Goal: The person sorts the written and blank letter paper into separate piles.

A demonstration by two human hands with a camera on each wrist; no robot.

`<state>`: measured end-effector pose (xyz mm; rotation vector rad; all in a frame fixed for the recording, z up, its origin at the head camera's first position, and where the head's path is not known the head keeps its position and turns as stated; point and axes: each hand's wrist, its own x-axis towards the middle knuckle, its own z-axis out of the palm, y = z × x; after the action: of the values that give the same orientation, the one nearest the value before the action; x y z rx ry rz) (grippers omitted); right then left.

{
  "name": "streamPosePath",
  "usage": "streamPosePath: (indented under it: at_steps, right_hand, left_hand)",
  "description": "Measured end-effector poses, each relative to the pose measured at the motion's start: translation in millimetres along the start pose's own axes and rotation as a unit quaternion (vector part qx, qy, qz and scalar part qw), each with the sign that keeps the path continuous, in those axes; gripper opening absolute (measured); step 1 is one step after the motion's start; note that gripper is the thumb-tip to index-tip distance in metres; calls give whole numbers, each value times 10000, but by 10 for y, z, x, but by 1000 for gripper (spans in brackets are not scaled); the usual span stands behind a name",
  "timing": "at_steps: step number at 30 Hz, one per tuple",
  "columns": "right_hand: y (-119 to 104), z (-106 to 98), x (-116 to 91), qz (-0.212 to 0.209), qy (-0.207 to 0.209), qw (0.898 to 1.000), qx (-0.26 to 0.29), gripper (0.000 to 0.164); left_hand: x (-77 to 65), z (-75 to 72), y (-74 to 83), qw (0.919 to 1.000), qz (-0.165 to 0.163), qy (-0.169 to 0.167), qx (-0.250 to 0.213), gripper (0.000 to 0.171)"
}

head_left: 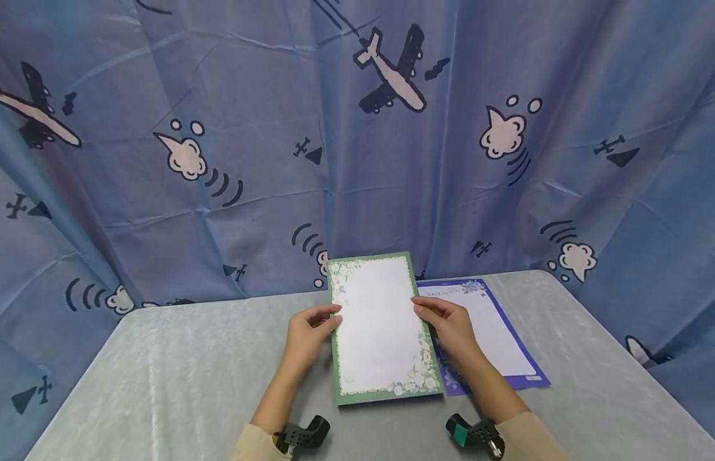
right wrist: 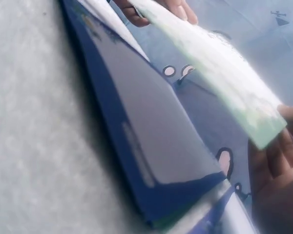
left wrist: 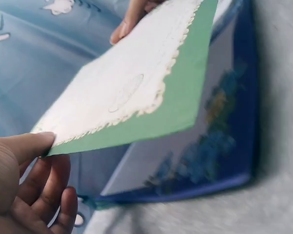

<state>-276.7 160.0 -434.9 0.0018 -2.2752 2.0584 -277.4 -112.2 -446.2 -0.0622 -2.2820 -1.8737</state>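
A green-bordered sheet of paper (head_left: pixel 377 326) with a white middle and printed flowers is held up by both hands. My left hand (head_left: pixel 305 336) pinches its left edge between thumb and fingers. On the opposite edge, my right hand (head_left: pixel 457 333) pinches it the same way. Below the sheet, apart from it in the wrist views, lies a blue-bordered sheet (left wrist: pixel 212 156) with blue flowers in one corner; it seems to top a stack, whose thickness is hard to tell. The head view hides most of this blue-bordered sheet behind the green one.
A purple-bordered sheet (head_left: pixel 495 339) with a white middle lies on the table to the right, partly under my right forearm. The table has a pale grey cloth (head_left: pixel 207 371). Behind it hangs a blue curtain (head_left: pixel 265 128) printed with planes and clouds.
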Motion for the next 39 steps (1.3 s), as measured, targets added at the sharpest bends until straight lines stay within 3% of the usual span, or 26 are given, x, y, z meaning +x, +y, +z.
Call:
streamPosePath:
  at_steps: [11,19,27,31,39]
  right_hand:
    - [-210,-37,-32,217,-198,9992,273,38]
    - [-383,-41,-94,-214,-316,9988,-298,44]
    - [-519,-52,-196,-356,-502,9950,-780,48]
    - [-594,-51,-265,-515,-710,9925,-857,49]
    - [-712,40,-311,-1046,-1380,9812,-858,55]
  left_hand:
    - [-33,-70,360,9996,-152,-22,-225,22]
    - [-71,-183,545,9995,-221,32,-215,26]
    - [-128,-252,667,9999,28,-143,-84,31]
    - [-143,-255,713,9993,44,-357,-58,32]
    - [-168,-357,830,9996,81,-277,-70,37]
